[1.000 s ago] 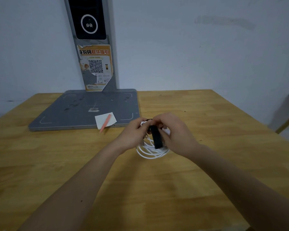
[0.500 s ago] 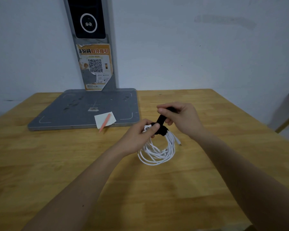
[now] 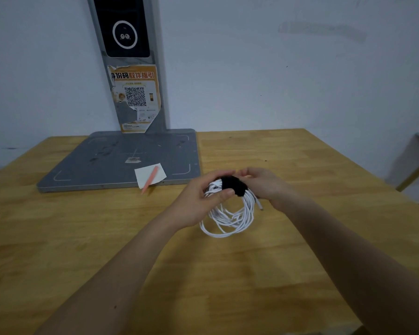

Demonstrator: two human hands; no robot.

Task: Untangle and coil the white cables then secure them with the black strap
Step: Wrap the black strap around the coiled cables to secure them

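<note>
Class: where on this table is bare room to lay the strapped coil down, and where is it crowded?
Bare wood lies on the table right of the grey base plate, and left of the forearms. Crowded: the plate's front edge, with paper and pink stick.

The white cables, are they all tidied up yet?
Nearly. The white cables already hang in a neat coil, and the black strap is wrapped around its top. The left hand grips the bundle while the right hand holds the strap. Left: finish fastening it and let go.

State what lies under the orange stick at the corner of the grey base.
A white paper slip lies under the orange stick; the stick's lower end overhangs the grey base above the wooden table. The paper beneath the stick is hidden.
</note>
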